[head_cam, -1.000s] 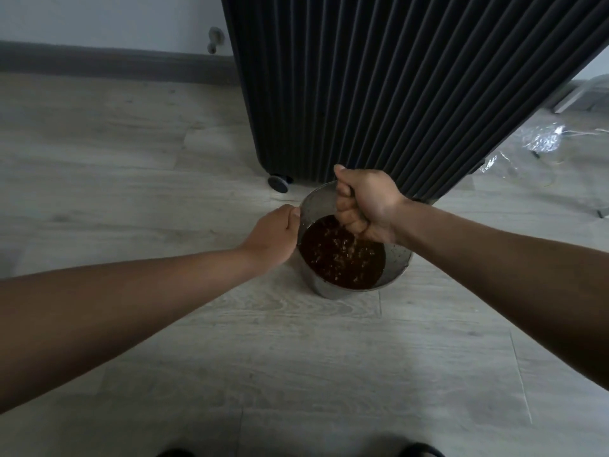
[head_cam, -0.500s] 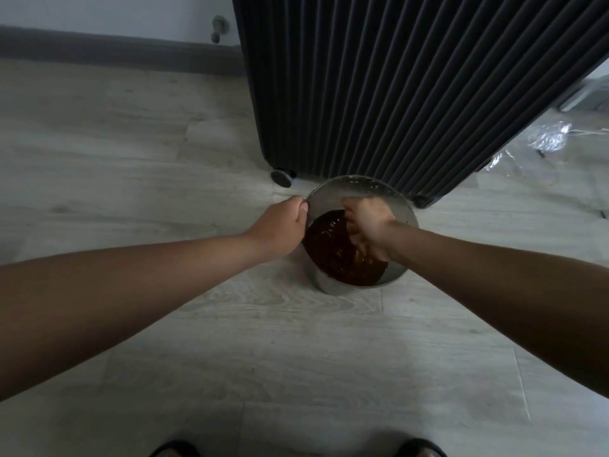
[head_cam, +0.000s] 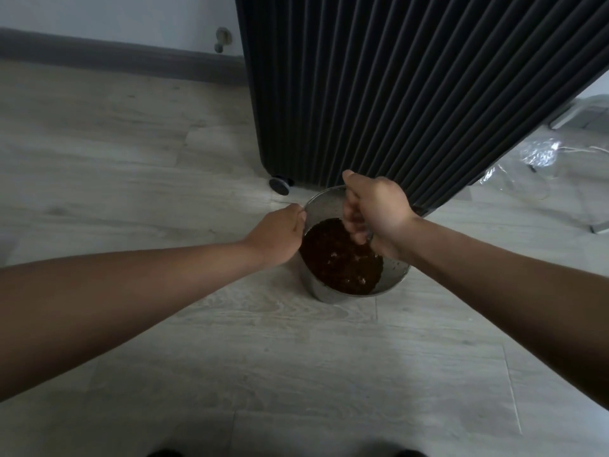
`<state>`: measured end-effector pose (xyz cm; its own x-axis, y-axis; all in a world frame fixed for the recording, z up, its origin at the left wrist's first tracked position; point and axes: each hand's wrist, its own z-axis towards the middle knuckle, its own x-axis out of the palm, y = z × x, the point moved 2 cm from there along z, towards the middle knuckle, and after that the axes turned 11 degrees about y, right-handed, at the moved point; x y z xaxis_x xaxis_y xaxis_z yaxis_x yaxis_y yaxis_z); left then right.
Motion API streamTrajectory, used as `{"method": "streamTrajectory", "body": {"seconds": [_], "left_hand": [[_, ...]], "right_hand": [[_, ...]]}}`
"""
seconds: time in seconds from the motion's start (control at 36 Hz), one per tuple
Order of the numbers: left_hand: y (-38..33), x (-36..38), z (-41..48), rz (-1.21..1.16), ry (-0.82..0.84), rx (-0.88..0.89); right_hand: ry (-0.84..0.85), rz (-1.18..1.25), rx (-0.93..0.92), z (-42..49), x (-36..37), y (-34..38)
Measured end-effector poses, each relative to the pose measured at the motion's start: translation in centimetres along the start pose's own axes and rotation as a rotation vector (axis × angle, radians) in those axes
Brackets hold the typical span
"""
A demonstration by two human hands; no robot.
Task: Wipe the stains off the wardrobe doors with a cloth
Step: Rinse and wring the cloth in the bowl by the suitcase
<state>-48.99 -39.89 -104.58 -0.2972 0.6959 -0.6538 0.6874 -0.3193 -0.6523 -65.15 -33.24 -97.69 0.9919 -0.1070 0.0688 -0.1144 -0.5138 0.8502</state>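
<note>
**A:** Down at floor level; the left hand has its fingers hooked over the rim of the metal bowl, gripping the edge nearest it and pinning the bowl in place.

**B:** And the right hand is a tight fist held over the dark brown water; fingers fully curled, thumb on top; no fabric shows, so I take it the cloth is balled up inside, but that's a judgement.

**A:** So the step looks like wringing out; the wiping itself is not yet begun.

**B:** The ribbed black wardrobe stands just beyond the right knuckles; the bowl sits just short of its foot, under both hands.

**A:** To do this well: squeeze hard over the middle of the water, not over the rim; let the drips finish there.

**B:** Agreed; that water is very dirty, so a sodden cloth would smear the doors and run down the grooves; damp is what you want.

**A:** And hold that left grip firm; a tipped bowl floods the floor.
</note>
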Motion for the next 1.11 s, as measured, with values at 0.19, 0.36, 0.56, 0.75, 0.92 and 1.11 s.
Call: {"method": "streamTrajectory", "body": {"seconds": [0.19,0.36,0.56,0.75,0.92,1.11], "left_hand": [[-0.2,0.1,0.0,-0.089,-0.015,-0.012],[-0.6,0.1,0.0,-0.063,-0.021,-0.048],[-2.7,-2.1,-0.6,-0.259,-0.088,-0.134],[-11.9,-7.2,-9.6,-0.834,0.030,-0.208],[-22.9,-20.0,-20.9,-0.856,-0.037,-0.208],[-35.0,-40.1,-36.9,-0.598,-0.272,-0.213]], "right_hand": [[-0.152,-0.160,0.110,1.7,0.4,-3.0],[-0.189,-0.193,0.225,2.9,0.5,-4.6],[-0.165,0.091,0.303,2.0,-2.2,-2.1],[-0.003,0.546,0.416,-6.6,0.5,6.7],[0.101,0.563,0.368,-17.4,6.6,22.4],[0.357,0.198,0.200,-30.5,14.7,46.5]]}}
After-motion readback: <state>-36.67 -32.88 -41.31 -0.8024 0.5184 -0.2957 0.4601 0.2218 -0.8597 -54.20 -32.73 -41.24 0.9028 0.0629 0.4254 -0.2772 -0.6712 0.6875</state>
